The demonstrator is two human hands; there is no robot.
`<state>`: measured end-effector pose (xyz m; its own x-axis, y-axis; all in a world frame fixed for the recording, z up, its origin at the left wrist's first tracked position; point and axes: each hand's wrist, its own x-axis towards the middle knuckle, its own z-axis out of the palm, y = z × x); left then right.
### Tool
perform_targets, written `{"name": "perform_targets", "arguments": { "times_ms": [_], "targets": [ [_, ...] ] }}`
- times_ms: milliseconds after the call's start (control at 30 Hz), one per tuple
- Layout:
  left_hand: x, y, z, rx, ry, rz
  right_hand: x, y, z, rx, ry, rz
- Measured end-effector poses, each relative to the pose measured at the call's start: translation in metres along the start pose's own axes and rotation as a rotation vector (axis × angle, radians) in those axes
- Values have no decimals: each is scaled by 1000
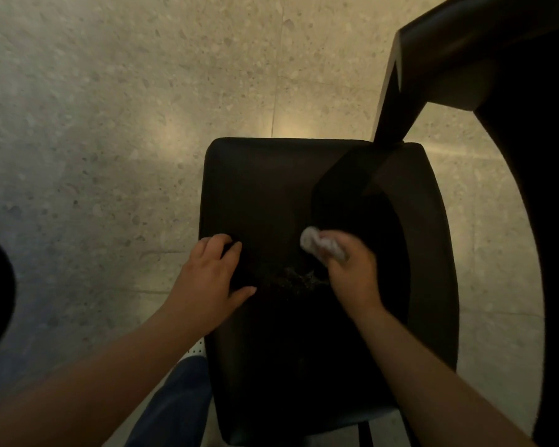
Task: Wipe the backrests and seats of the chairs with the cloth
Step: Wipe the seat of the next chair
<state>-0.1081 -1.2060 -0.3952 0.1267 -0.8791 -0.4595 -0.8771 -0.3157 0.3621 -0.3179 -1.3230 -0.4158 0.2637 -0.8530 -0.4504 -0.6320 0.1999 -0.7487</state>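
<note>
Head view shows your right hand [352, 272] clenched on the cloth [320, 248] mid-seat [271, 188], left hand [212, 272] flat and spread, steadying the chair's edge. Press evenly across those specks [296, 279].

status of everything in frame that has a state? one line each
cloth: bunched, gripped in right hand, on the seat
right hand: closed on the cloth
left hand: open, flat on the seat's left edge
chair seat: upright, speckled patch between the hands
second chair: upright, untouched, at right
</note>
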Motion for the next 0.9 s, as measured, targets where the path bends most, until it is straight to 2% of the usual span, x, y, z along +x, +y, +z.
{"name": "perform_targets", "arguments": {
  "times_ms": [67, 133, 233, 333, 433, 533, 633, 733, 767, 800, 900],
  "targets": [
    [-3, 5, -2, 13, 15, 28, -25, 7, -1, 14, -135, 20],
    [-5, 11, -2, 13, 14, 80, -31, 8, -8, 29, -150, 10],
    [1, 23, -1, 10, 6, 139, -12, 4, -30, 92, 88, -62],
    [11, 34, 3, 32, -10, 170, 29, 3, -58, 38, 262, -51],
    [17, 40, 11, 109, -50, 168, 59, 13, -71, -21, 284, -8],
    [19, 42, 16, 140, -64, 148, 48, 22, -54, -33, 279, -24],
    [19, 42, 17, 157, -91, 143, 8, 35, -33, 8, 198, 5],
    [19, 41, 16, 175, -119, 138, -26, 40, -29, 36, -70, 105],
    [20, 41, 16, 179, -124, 137, -30, 38, -33, 52, -109, 96],
    [20, 41, 16, 178, -128, 130, -27, 33, -39, 72, -82, 57],
    [21, 43, 18, 188, -115, 113, 6, 20, -64, 82, 192, -54]
  ]
}}
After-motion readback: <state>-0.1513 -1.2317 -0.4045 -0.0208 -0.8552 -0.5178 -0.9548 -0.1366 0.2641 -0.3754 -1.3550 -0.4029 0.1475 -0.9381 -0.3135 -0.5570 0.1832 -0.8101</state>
